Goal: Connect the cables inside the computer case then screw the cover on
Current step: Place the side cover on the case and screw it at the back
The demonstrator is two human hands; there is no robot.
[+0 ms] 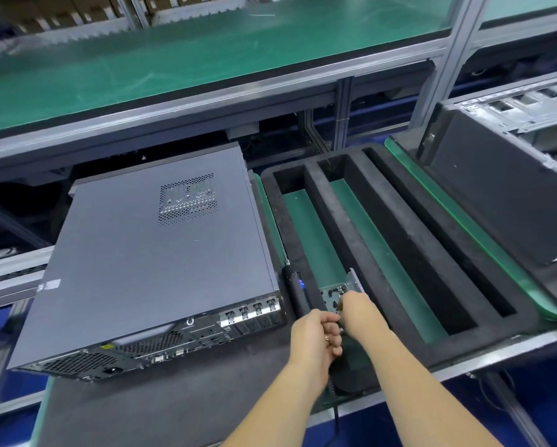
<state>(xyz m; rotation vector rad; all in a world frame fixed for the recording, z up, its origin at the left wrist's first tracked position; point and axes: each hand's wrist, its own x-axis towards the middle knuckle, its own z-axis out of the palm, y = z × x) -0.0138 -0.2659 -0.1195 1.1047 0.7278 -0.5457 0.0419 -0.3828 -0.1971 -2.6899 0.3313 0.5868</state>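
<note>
Left hand (314, 333): fingers curled in a grip round the lower body of the black electric screwdriver (295, 293), bit pointing away from the person. Right hand (354, 306): fingertips reach into a small metal tray of screws (338, 293); whether the grip has pinched a screw cannot be told. Tray sits in the near end of a black foam insert (364, 217) with long slots. Computer case (154, 253) lies flat just left of the screwdriver on the dark surface (141, 411), grey cover (148, 240) on, rear ports facing the person. A second, open case (512, 150) stands at far right.
</note>
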